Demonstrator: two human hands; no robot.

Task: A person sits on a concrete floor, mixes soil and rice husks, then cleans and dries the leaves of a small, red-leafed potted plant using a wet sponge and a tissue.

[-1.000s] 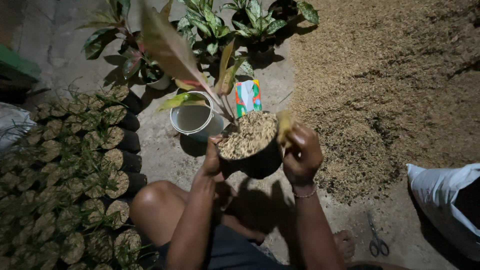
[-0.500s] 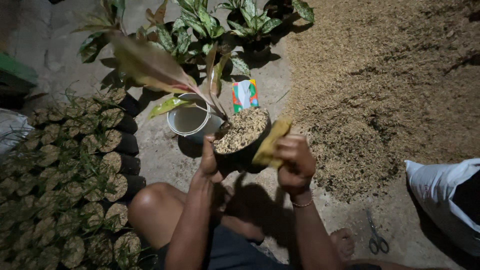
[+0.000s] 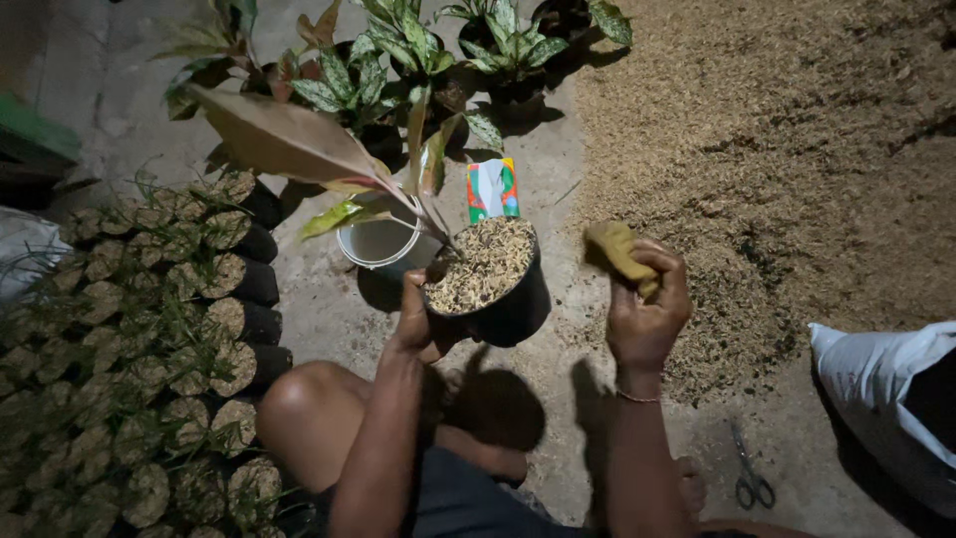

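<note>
My left hand (image 3: 420, 319) grips the rim of a black pot (image 3: 508, 307) filled with rice husk, lifted and tilted above the concrete. A plant with long reddish leaves (image 3: 289, 139) rises from the pot and leans to the left. To the right of the pot, my right hand (image 3: 645, 309) is shut on a yellow dry leaf (image 3: 617, 249) and is apart from the pot.
A white bucket (image 3: 376, 244) and a colourful packet (image 3: 492, 187) lie behind the pot. Many small black seedling bags (image 3: 149, 349) crowd the left. A rice husk heap (image 3: 797, 159) spreads at right. Scissors (image 3: 752, 478) and a white sack (image 3: 886, 389) lie bottom right. Potted plants (image 3: 418, 50) stand behind.
My right hand has pulled the yellow leaf off the pot and moved right, away from it. The pot has tilted more to the left in my left hand.
</note>
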